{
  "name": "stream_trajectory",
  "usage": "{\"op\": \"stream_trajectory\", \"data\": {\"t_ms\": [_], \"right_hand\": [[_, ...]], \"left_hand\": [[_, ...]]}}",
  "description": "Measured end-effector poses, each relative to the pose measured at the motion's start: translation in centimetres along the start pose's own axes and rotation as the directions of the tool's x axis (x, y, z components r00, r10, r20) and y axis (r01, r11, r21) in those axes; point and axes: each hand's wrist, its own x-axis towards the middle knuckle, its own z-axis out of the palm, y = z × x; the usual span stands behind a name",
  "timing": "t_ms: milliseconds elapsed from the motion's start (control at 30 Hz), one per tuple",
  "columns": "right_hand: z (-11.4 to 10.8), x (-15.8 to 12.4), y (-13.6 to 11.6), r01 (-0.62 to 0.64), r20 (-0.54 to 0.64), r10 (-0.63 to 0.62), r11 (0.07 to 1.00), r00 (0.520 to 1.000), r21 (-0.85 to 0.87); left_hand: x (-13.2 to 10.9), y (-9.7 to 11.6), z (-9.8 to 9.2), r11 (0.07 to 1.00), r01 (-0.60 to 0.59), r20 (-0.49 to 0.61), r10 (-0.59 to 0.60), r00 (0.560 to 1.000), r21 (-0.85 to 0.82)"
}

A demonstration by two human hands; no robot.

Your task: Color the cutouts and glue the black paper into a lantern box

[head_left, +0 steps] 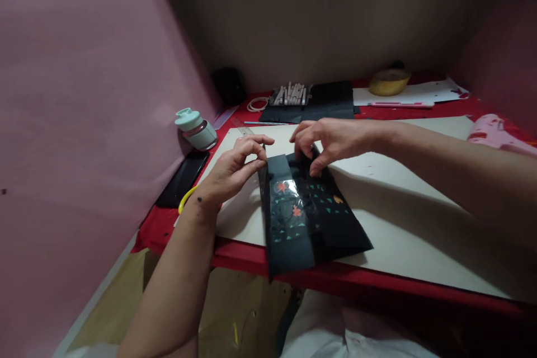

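Note:
A black sheet (312,224) with small teal, red and orange shapes and a glossy clear film on it lies on a cream board (403,218), hanging over the table's near edge. My left hand (235,168) pinches the sheet's top left corner with thumb and fingers closed. My right hand (331,142) has its fingers curled down, gripping the sheet's top edge near the middle.
A white jar with a mint lid (196,128) and a black phone (182,179) sit at the left by the pink wall. At the back are white sticks (290,94), black sheets (323,103), a tape roll (389,82) and papers. A pink glue gun (499,134) lies at right.

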Motion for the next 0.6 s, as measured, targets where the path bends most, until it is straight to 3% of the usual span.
{"op": "stream_trajectory", "data": {"t_ms": [100,167,333,600], "right_hand": [[-0.9,0.2,-0.6,-0.114,-0.037,0.113,0.993,0.993,-0.012],[-0.9,0.5,-1.2,-0.145,-0.002,0.145,0.989,0.989,-0.021],[0.8,1.6,-3.0,-0.185,0.218,0.195,0.981,0.956,-0.066],[2.9,2.2,-2.9,-0.269,0.257,0.272,0.962,0.928,-0.044]], "left_hand": [[0.3,0.5,-0.1,0.999,-0.033,0.033,0.032,0.999,0.021],[0.4,0.7,-0.1,0.999,-0.046,0.032,0.046,0.998,0.017],[0.4,0.6,0.1,1.0,-0.023,0.005,0.023,1.0,-0.02],[0.4,0.1,1.3,0.993,-0.063,0.05,0.058,0.997,0.102]]}}
